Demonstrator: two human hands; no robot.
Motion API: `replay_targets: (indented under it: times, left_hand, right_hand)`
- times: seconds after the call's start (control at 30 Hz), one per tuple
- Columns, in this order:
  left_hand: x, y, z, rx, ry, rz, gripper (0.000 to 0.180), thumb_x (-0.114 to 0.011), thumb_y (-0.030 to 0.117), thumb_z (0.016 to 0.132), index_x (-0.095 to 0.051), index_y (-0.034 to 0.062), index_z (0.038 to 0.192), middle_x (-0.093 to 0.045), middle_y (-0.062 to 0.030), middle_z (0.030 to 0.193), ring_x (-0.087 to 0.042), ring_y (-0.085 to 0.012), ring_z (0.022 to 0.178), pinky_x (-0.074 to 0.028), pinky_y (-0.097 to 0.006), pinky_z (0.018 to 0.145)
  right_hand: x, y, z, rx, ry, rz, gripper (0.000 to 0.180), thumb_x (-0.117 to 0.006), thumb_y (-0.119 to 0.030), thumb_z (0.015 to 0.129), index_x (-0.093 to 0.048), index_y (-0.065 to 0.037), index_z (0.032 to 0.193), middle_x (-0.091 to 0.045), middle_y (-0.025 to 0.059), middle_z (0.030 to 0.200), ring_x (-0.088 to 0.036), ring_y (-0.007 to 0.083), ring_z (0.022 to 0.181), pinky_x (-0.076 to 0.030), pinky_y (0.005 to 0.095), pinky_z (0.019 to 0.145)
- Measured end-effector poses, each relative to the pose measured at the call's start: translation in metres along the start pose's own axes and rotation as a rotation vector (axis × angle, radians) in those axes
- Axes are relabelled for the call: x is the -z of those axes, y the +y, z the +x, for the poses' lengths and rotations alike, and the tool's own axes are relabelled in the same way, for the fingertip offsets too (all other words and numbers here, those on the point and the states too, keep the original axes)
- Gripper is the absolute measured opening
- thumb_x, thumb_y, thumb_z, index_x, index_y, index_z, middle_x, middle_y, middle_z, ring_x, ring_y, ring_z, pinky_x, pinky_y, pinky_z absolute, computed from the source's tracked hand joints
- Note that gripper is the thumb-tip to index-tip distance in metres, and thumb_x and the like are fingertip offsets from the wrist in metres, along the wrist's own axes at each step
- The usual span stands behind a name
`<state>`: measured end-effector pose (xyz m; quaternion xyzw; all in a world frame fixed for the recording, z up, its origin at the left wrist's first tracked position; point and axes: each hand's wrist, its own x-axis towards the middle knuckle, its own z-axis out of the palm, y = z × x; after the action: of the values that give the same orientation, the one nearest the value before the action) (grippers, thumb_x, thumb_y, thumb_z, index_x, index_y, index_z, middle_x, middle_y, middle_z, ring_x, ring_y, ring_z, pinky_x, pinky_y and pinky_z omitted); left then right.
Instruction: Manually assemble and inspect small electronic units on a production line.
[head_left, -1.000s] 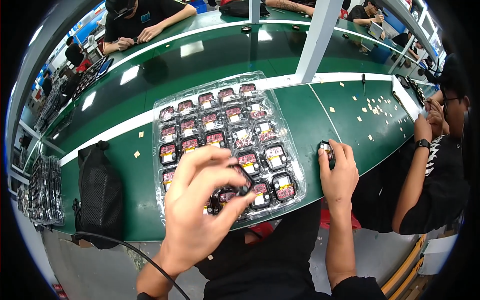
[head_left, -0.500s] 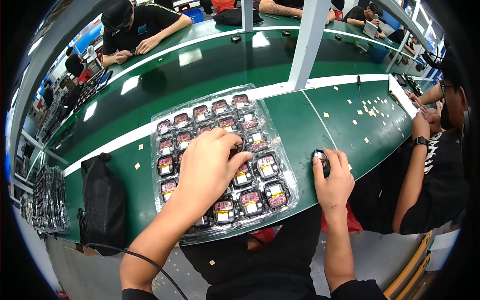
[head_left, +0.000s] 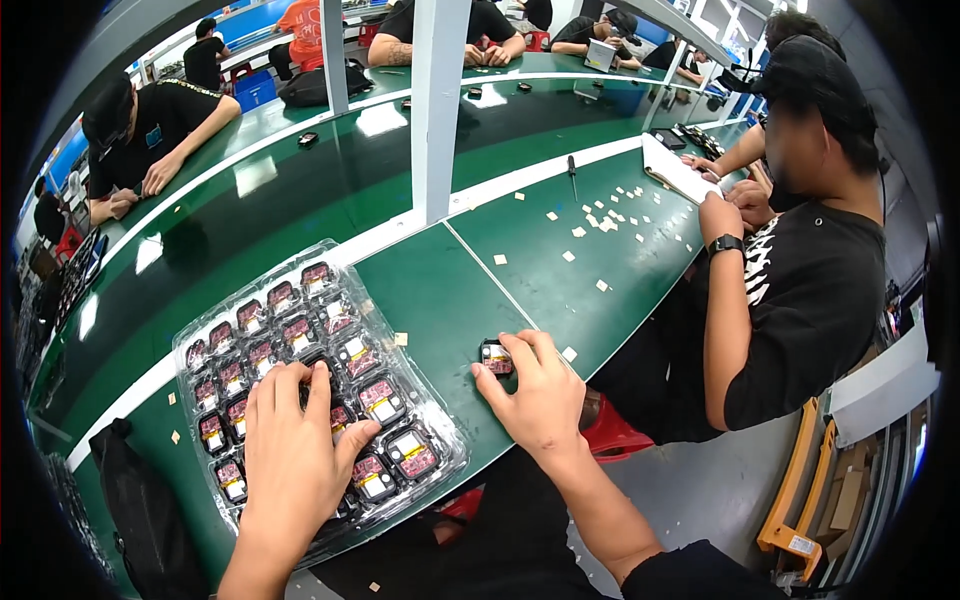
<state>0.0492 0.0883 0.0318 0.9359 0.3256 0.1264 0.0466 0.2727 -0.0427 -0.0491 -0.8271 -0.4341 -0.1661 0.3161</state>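
A clear plastic tray (head_left: 240, 300) with several small black parts bearing red and white labels lies on the green table (head_left: 440, 290). My left hand (head_left: 295, 450) rests flat on the tray's near half, fingers spread over the parts. To the right of the tray, my right hand (head_left: 540, 395) presses on the table and grips one small black part (head_left: 495, 358) under its fingertips.
A black bag (head_left: 140, 510) lies at the table's left end. A white post (head_left: 440, 100) rises behind the tray. Small tan scraps (head_left: 600, 222) litter the far right. A person in black (head_left: 800, 270) sits close on my right; others work across the belt.
The view has swung right and closer. My left hand has come down onto the tray's near rows. My right hand stays on the small part beside the tray.
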Motion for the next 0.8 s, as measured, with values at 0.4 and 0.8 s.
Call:
replay_targets:
  times: [0.4,0.8]
  left_hand:
    - [-0.0047,0.0086,-0.0065,0.066,-0.119,0.043,0.080,-0.061,0.046,0.099,-0.038,-0.0102,0.151,-0.040,-0.0293,0.158,-0.033,-0.0455,0.149,-0.020,-0.058,0.124]
    - [-0.0083,0.0096,-0.0091,0.075,-0.123,0.129,0.078,-0.059,0.046,0.100,-0.039,-0.0065,0.153,-0.038,-0.0259,0.161,-0.032,-0.0427,0.151,-0.020,-0.059,0.124]
  right_hand:
    - [0.0001,-0.0011,-0.0007,-0.017,-0.006,0.016,0.039,-0.082,-0.035,0.083,-0.074,-0.007,0.109,-0.068,0.0050,0.107,-0.073,0.0244,0.075,-0.058,0.0372,0.062]
    - [0.0008,-0.0021,-0.0007,-0.040,-0.011,0.036,0.038,-0.083,-0.031,0.082,-0.074,-0.005,0.109,-0.069,0.0079,0.107,-0.074,0.0275,0.079,-0.058,0.0386,0.068]
